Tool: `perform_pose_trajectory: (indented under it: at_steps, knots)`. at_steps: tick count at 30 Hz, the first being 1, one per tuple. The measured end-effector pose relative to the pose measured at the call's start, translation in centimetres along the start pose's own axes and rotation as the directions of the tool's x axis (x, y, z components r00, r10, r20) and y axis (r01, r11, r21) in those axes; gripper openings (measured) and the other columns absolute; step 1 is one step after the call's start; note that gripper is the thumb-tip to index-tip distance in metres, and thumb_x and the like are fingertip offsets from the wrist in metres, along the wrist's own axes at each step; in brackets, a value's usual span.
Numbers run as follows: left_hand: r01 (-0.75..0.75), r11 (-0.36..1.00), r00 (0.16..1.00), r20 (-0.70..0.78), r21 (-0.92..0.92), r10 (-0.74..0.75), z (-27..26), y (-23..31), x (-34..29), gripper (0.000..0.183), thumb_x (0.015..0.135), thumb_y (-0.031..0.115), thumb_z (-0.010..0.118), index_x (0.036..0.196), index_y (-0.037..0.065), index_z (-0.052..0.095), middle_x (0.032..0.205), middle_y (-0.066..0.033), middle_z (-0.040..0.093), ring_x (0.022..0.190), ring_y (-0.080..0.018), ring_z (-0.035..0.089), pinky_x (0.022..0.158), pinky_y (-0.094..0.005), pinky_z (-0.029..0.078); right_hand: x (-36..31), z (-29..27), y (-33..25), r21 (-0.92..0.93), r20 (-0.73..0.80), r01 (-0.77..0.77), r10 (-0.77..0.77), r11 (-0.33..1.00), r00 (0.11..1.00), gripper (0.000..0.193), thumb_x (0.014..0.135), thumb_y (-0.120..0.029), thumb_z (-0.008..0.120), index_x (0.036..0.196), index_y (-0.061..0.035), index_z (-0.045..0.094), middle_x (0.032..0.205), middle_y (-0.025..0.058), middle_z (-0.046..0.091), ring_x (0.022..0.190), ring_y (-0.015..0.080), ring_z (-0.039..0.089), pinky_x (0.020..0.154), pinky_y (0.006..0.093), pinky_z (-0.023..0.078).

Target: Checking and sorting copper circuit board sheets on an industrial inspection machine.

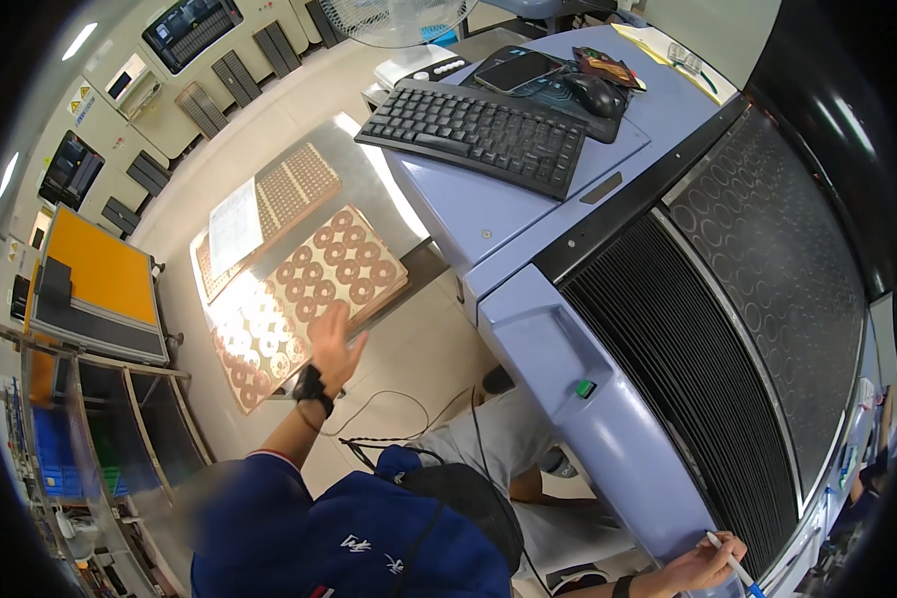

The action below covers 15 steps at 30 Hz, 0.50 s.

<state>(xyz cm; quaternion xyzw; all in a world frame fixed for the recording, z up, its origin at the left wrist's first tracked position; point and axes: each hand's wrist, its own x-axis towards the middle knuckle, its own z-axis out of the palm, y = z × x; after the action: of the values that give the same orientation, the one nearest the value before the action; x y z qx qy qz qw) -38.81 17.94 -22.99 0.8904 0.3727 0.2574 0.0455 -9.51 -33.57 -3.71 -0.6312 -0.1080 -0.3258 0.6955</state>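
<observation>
My left hand (pixel 335 349), with a black watch on its wrist, reaches over the near edge of a panel with copper-coloured rings (pixel 361 261). Its fingers are stretched out and the thumb stands apart; whether the fingertips touch the panel I cannot tell. The panel lies on a metal table (pixel 361 164), partly washed out by glare. Far to the right, my right hand (pixel 706 568) holds a white pen (pixel 730 560) with a blue end. That hand is beside the blue-grey machine's front edge, next to black bellows (pixel 668 369).
Behind the ringed panel lies a finely patterned panel (pixel 309 179) with a white sheet (pixel 234 227) on it. A black keyboard (pixel 478 138), phone (pixel 518 72) and mouse (pixel 595 95) rest on the machine top. A fan (pixel 394 18), orange-topped cart (pixel 110 269) and metal rack (pixel 135 384) stand around.
</observation>
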Motion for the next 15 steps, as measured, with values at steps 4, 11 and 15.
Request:
perform_pose_trajectory:
  at_steps: [4,11,15]
  knots:
    - [-0.201,0.965,0.966,0.195,0.166,0.168,2.2,0.0,5.3,0.06,0.094,0.033,0.062,0.148,0.013,0.043,0.149,-0.0172,0.044,0.141,-0.0402,0.034,0.115,-0.0543,0.025,1.3,-4.7,2.6,-0.303,0.046,0.216,-0.212,0.928,0.976,0.019,0.089,-0.014,0.067,0.089,0.0018,0.057,0.079,0.0146,0.061,0.059,0.0217,0.055,0.05,0.0323,0.045]
    - [-0.167,0.985,0.965,0.214,0.039,0.155,4.2,-4.4,3.6,0.046,0.095,0.028,0.062,0.138,0.013,0.055,0.142,-0.0134,0.053,0.138,-0.035,0.042,0.113,-0.053,0.031,-2.9,-21.7,-2.6,-0.497,-0.178,-0.105,0.017,0.862,0.984,0.037,0.1,-0.017,0.054,0.128,0.0059,0.047,0.117,0.016,0.057,0.106,0.0247,0.058,0.084,0.0376,0.052]
    - [-0.189,0.982,0.97,0.159,0.026,0.183,3.6,-3.8,4.1,0.041,0.093,0.023,0.065,0.132,0.011,0.061,0.135,-0.0125,0.059,0.135,-0.0336,0.046,0.111,-0.0511,0.034,-5.5,-23.1,-5.9,-0.494,-0.602,-0.531,0.17,0.688,0.78,0.041,0.101,-0.02,0.054,0.128,0.0103,0.05,0.113,0.0183,0.062,0.099,0.0295,0.061,0.087,0.0415,0.052]
